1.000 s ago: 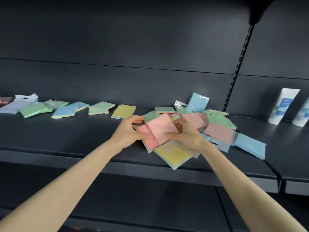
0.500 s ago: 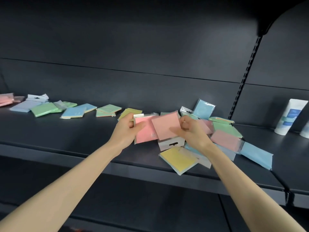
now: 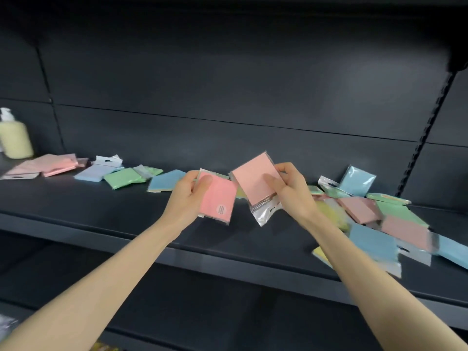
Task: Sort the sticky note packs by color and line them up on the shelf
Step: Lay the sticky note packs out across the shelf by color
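While left hand [image 3: 188, 196] grips pink pack [image 3: 218, 198], right hand [image 3: 291, 192] holds paler pack [image 3: 254, 179]

A single wide-angle camera worn on the head looks forward and a little down, facing the shelf [image 3: 101, 203] almost square on. The shelf's front edge crosses the frame and slants lower to the right. The back panel [image 3: 228, 72] fills the upper half, and a lower shelf [image 3: 228, 312] runs along the bottom. Both forearms enter from the bottom corners and meet near the centre at arm's reach, the left hand [image 3: 187, 198] gripping the left pack [image 3: 219, 198] and the right hand [image 3: 293, 193] the right pack [image 3: 254, 179]. The left edge takes in a bottle [image 3: 15, 140]. The right takes in a slotted post [image 3: 428, 133] and the pile [image 3: 395, 224], blurred toward the corner.
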`<state>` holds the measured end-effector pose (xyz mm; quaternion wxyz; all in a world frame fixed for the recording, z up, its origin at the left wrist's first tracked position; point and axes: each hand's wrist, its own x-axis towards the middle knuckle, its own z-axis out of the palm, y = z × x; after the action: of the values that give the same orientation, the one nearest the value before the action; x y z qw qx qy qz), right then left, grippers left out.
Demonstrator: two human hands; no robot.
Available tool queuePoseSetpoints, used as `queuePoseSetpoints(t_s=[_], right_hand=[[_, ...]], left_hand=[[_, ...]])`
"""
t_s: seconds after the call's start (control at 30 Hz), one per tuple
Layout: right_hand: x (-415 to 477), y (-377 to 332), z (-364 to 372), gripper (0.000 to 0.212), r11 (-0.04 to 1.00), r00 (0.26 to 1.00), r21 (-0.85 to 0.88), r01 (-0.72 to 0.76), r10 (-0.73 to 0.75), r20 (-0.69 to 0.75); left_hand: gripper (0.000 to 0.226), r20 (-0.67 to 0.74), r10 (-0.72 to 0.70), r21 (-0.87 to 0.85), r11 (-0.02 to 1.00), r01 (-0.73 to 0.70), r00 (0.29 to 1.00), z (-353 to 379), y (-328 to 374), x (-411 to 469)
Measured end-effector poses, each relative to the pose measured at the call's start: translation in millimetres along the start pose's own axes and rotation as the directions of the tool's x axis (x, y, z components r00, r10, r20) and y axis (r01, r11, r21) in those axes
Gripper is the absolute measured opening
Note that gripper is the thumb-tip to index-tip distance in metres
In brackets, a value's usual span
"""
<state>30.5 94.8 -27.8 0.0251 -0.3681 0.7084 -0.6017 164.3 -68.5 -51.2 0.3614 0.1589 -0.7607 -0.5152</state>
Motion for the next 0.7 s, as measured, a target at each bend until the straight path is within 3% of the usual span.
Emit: queuePoseSetpoints(t_s=[0.4,0.7], right_hand=[[22,-38,179,0.010,0.999,1.000,-0.041,0.026,-0.026,-0.016],[62,-55,262,0.004,0.996,0.995,-0.057,0.068,-0.064,0.070]], left_hand=[[0.022,0.026,-0.030,0.135,0.991,0.026,0.999,-170,-52,32],[0.020,-0.041,-0.061,0.074,0.995,0.064,0.997,-246,-72,52]])
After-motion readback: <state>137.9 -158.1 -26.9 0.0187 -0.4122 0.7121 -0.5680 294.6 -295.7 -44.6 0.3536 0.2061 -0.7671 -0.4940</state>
